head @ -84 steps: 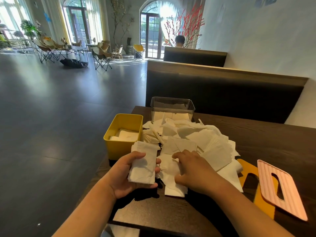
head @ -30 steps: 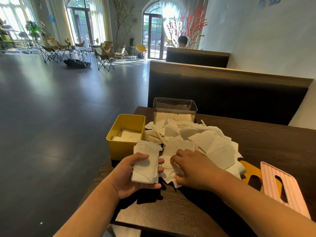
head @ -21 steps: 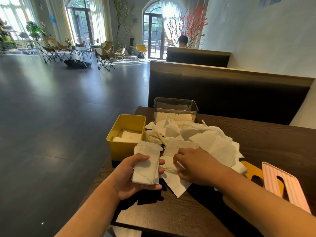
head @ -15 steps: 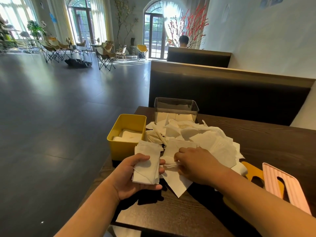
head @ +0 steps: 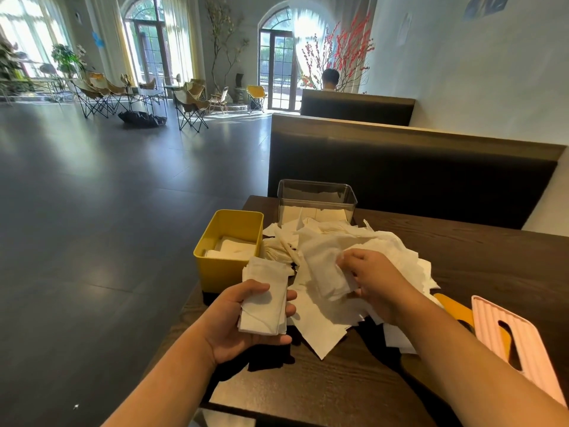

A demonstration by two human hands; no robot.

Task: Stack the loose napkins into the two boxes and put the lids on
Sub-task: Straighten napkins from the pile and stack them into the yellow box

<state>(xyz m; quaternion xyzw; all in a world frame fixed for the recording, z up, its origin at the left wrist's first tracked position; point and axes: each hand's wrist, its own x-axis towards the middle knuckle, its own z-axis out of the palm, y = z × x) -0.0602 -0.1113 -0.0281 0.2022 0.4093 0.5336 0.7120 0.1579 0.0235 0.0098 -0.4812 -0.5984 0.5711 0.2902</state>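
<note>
A heap of loose white napkins (head: 378, 251) covers the middle of the dark wooden table (head: 480, 260). My left hand (head: 243, 328) grips a small stack of folded napkins (head: 264, 300) just in front of the yellow box (head: 226, 269), which holds a few napkins. My right hand (head: 375, 282) pinches a single napkin (head: 326, 272) lifted off the heap. The clear box (head: 317, 198) stands behind the heap with napkins in its bottom. A pink slotted lid (head: 517, 343) lies on a yellow lid (head: 455, 309) at the right.
The table's left edge runs just beside the yellow box, with dark floor below. A dark bench back (head: 400, 171) rises behind the table. A person (head: 330, 78) sits in the booth beyond. Folding chairs (head: 191, 106) stand far across the room.
My right hand has risen from pressing on the heap and now holds one napkin lifted up. My left hand stays in place with its stack.
</note>
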